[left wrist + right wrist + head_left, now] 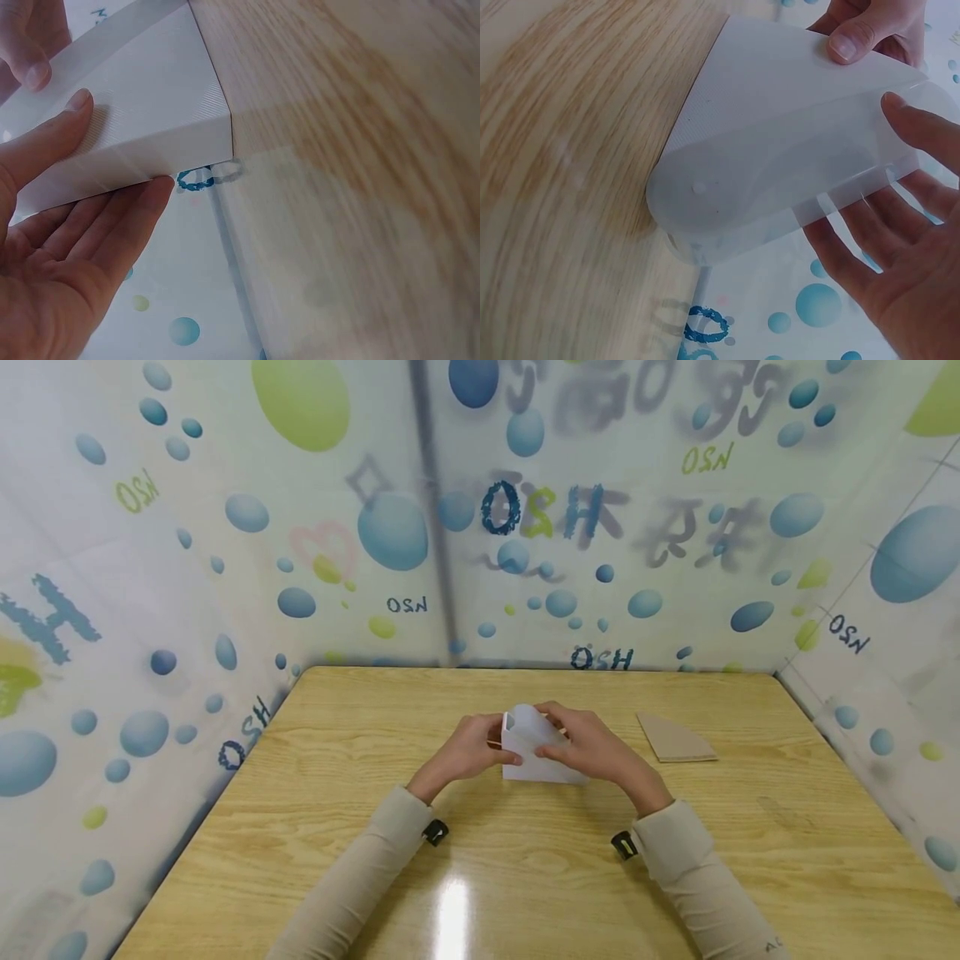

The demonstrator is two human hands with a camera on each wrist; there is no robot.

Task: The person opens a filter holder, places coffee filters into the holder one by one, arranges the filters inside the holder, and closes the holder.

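Note:
A white wedge-shaped case [534,768] stands between my hands above the wooden table. Along one side of it runs a translucent plastic cover [780,161] with a rounded end, as the right wrist view shows. My left hand [465,750] grips the case's white body from the left, thumb on the broad face and fingers under the narrow edge. From the other side, my right hand [596,745] holds the translucent cover, its thumb on the flat face and its fingers behind the edge. The case's lower edge is close to the tabletop.
On the table [337,735], right of my hands, lies a flat brown cardboard wedge [675,741] with a curved side. A wall covering [525,602] with blue and green dots stands behind the table's far edge and along both sides.

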